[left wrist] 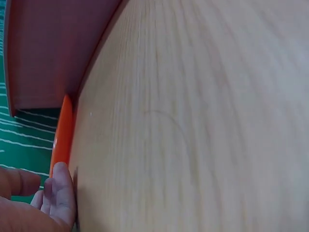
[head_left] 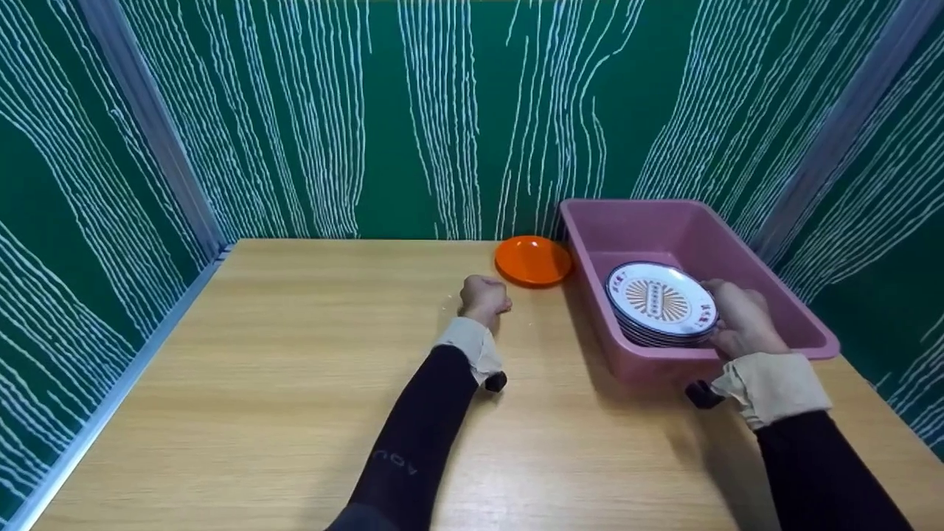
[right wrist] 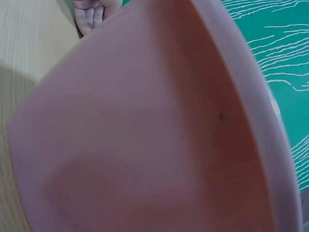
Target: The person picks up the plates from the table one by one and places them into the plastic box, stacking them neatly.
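Observation:
My right hand (head_left: 746, 318) reaches over the near rim of the pink basin (head_left: 601, 295) and grips the right edge of a white plate (head_left: 664, 298). This plate has a dark rim, red marks and a gold ray pattern. It tops a tilted stack of plates, whose rims show beneath it. The near basin wall hides the right hand and plates in the right wrist view. My left hand (head_left: 484, 296) is over the table, its fingers loosely curled and holding nothing. Just beyond it lies an orange plate (head_left: 533, 261), beside the basin's left wall.
A pale wooden table (head_left: 295, 369) carries the basin at its back right. Green walls (head_left: 501, 110) with white lines enclose the back and sides, with grey metal posts (head_left: 158, 125) at the corners.

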Tool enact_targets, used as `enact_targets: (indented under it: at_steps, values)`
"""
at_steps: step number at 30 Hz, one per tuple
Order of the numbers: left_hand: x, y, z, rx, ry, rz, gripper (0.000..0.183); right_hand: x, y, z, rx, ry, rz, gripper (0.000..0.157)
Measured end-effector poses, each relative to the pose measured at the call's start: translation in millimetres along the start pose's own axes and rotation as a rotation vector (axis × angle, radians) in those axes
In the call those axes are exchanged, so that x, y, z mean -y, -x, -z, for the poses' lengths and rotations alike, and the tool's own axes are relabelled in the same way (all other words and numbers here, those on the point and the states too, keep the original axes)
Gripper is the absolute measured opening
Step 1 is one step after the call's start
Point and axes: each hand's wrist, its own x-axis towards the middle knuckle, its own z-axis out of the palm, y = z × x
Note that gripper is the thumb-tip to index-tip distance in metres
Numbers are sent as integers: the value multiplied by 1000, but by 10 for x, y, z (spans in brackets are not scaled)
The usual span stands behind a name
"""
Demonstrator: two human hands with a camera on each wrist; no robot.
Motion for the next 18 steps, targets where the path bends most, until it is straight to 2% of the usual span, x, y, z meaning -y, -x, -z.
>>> enact_targets:
  at_steps: [4, 8, 13, 18]
  values:
    - [13, -29, -2, -33, -89, 15, 23, -19, -4, -25, -8, 33, -20, 23]
    - [-35, -107, -43, -9, -90, 53, 15, -22, -17, -59, -26, 59, -11, 23]
    - [-88, -230, -148, 22, -57, 116, 16, -14, -8, -37, -26, 86, 23, 19]
    - [-126, -287, -234, 14, -118, 129, 21, -22, 15, 0, -2, 90, 60, 17]
